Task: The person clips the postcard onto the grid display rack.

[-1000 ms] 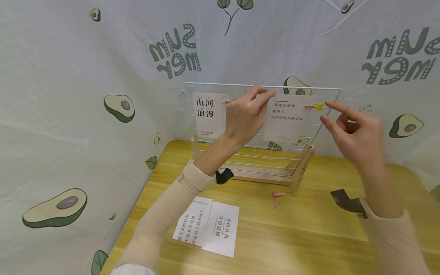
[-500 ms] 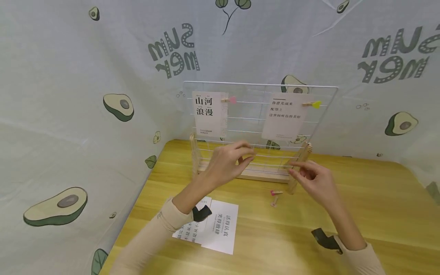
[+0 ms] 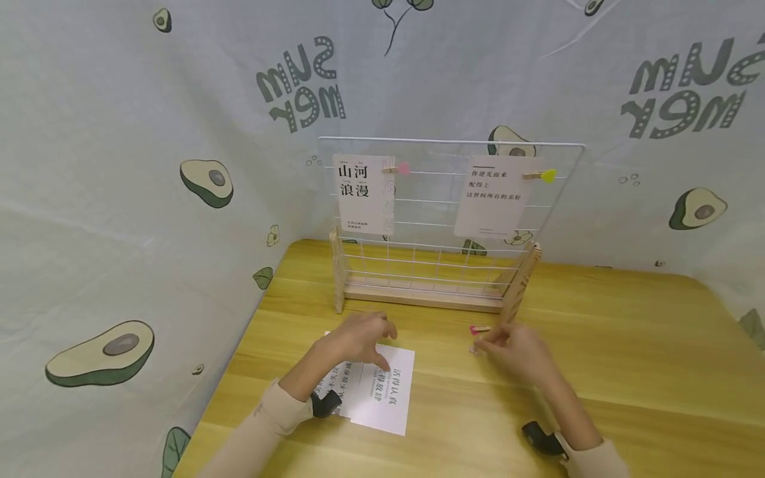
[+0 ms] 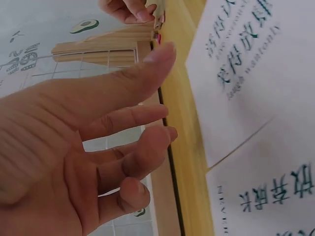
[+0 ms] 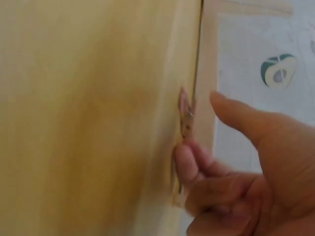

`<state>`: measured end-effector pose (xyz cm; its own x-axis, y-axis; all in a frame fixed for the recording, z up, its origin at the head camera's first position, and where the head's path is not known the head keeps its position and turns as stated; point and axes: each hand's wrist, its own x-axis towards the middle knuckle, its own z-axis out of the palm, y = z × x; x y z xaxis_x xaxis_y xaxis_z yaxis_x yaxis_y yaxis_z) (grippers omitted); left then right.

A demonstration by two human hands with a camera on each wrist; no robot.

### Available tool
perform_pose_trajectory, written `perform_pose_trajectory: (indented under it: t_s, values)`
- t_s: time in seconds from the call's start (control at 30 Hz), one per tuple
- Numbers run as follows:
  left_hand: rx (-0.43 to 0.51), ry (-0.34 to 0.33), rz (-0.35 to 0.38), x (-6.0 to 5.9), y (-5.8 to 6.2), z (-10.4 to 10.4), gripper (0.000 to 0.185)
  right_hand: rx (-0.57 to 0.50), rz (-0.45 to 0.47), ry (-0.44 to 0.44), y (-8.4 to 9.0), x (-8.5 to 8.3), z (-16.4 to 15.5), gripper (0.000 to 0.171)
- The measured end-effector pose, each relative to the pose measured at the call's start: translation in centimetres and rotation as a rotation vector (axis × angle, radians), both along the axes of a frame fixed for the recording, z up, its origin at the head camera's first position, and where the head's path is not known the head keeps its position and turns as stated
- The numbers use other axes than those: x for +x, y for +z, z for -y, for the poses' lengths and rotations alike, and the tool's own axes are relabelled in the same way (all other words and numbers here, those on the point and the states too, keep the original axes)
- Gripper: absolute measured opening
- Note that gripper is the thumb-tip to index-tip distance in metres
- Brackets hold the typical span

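A smooth, faintly shiny wooden table [image 3: 597, 372] is bearing matt paper cards [image 3: 382, 392]; thin white metal wire is forming the grid rack [image 3: 445, 143], matt printed cloth [image 3: 119, 133] hanging behind

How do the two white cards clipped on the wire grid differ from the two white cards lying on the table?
The clipped white cards hang upright on the white wire grid, spaced apart, each held by a small wooden clip; the loose white cards lie flat on the yellow wooden table, overlapping, unclipped, under the left hand. All carry dark printed text.
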<state>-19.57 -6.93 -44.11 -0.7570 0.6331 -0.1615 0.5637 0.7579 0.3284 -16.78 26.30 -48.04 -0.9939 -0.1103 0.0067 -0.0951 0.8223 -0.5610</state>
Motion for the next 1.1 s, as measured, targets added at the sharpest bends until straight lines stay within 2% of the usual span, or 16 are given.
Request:
perform_pose_trajectory:
  t_s: [0.1, 0.27, 0.5, 0.7, 0.9, 1.1]
  values:
    - [-0.028, 0.005, 0.031, 0.2, -0.9, 0.1, 0.069, -0.003, 0.073, -0.038, -0.4, 0.3, 0.6, 0.044]
    - [-0.039, 0.019, 0.029, 0.5, -1.9, -0.1, 0.073, -0.008, 0.059, -0.059, -0.6, 0.2, 1.2, 0.039]
    - [-0.013, 0.026, 0.019, 0.6, -3.1, -0.7, 0.079, -0.008, 0.079, -0.019, -0.6, 0.4, 1.1, 0.025]
    - [0.032, 0.045, 0.043, 0.3, -3.3, -1.0, 0.07, -0.067, 0.081, 0.048, -0.3, 0.1, 0.8, 0.021]
    - [0.179, 0.144, 0.048, -0.7, -3.1, -0.3, 0.055, -0.223, 0.163, 0.03, 0.2, -0.1, 0.5, 0.023]
    - [0.314, 0.246, 0.003, -1.6, -2.5, 0.2, 0.035, -0.209, 0.147, 0.026, 0.0, -0.1, 0.7, 0.022]
